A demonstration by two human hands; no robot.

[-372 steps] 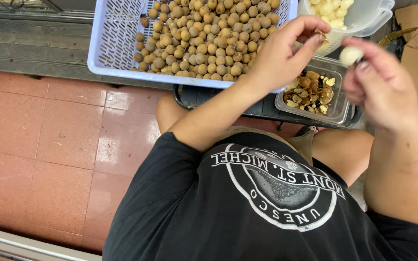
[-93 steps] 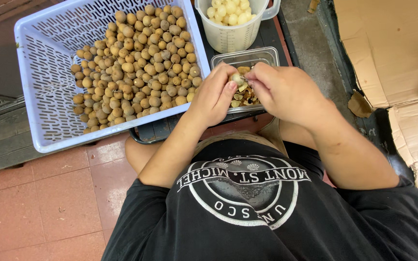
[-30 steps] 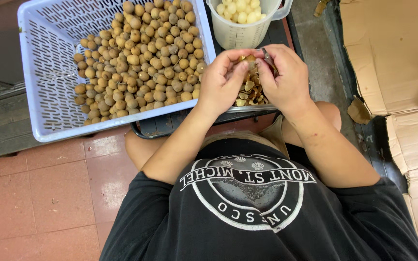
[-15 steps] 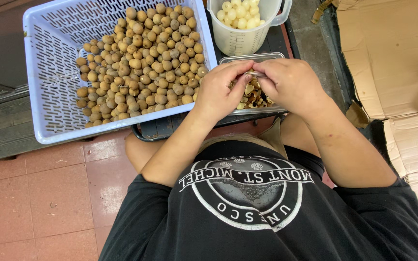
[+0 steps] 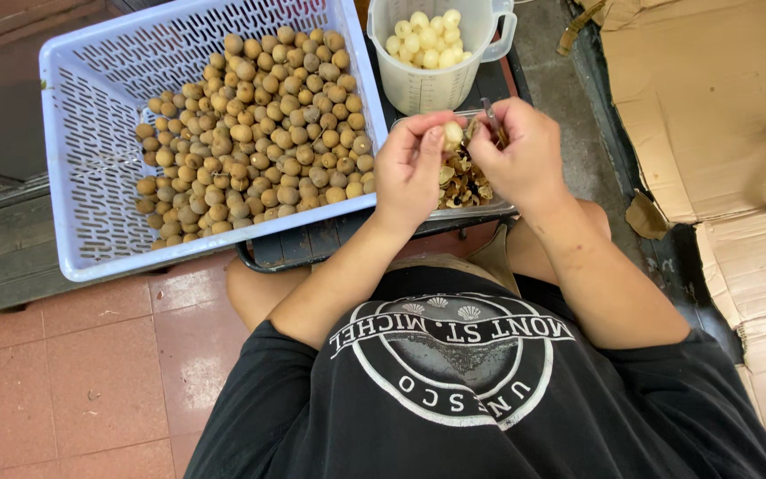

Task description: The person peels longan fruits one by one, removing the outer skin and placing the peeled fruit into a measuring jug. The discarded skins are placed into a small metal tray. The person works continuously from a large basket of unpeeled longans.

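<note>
**Peeled fruit pinched over the shell tray**

The left hand point(image 5: 410, 173) has its fingertips closed on a small, pale, half-peeled fruit point(image 5: 452, 136), holding it up between both hands where the eye falls straight on it. The right hand point(image 5: 519, 160) is curled shut around a thin dark tool point(image 5: 492, 120), probably a small pick or blade, though the view is too coarse to be sure; its tip points toward the fruit, as suits working at the flesh or the stone.

Both hands hang just above a shallow clear tray point(image 5: 476, 209) heaped with brown shells and scraps point(image 5: 463, 182), so that whatever comes away drops into it rather than onto the lap. Just beyond the hands stands a translucent measuring jug point(image 5: 436, 75) holding whitish peeled fruits point(image 5: 425, 40), within a short reach. To the left, touching the tray's side of the board, lies a pale blue slotted basket point(image 5: 90, 168) with a large heap of unpeeled brown fruits point(image 5: 259, 133) on its right half, close to the left hand.

The wrists are bent inward and the forearms converge from the knees, elbows held out wide; the person sits low over a red tiled floor point(image 5: 73, 372), with flattened cardboard point(image 5: 711, 98) to the right.
</note>
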